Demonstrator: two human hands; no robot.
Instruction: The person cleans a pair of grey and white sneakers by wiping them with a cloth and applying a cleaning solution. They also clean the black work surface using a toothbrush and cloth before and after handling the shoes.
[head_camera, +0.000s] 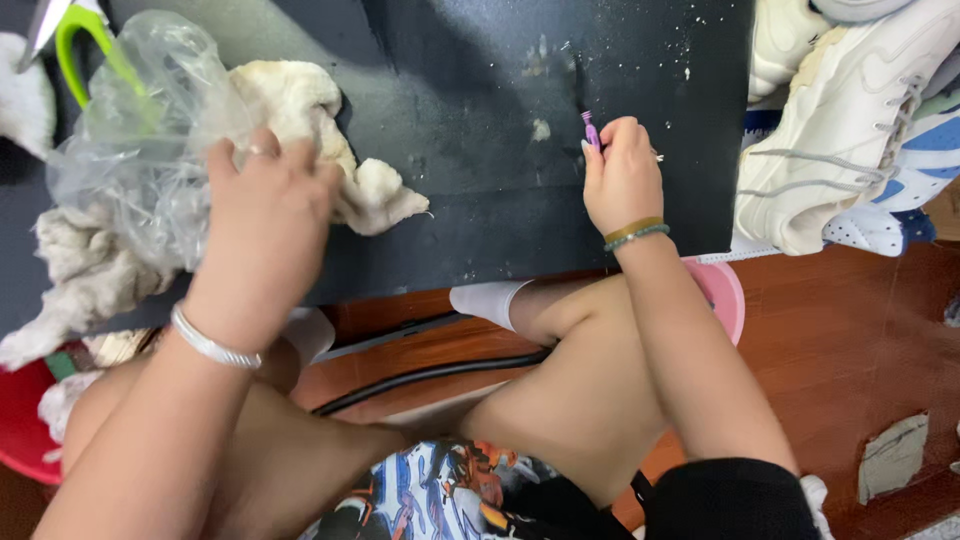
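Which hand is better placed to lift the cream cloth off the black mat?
Left. The left hand already rests on the cream cloth; the right hand grips a small purple tool, apart from it.

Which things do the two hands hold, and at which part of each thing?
Right hand grips a small purple tool by its lower end. Left hand presses on a cream rag; no closed grip is visible.

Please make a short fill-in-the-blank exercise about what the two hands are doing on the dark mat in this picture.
1. The left hand presses on a cream-coloured ____ beside a clear plastic bag.
2. The right hand holds a small tool whose colour is ____.
3. Both hands work over a ____ mat.
4. At the right edge lies a pile of white ____.

Missing words: cloth; purple; black; shoes
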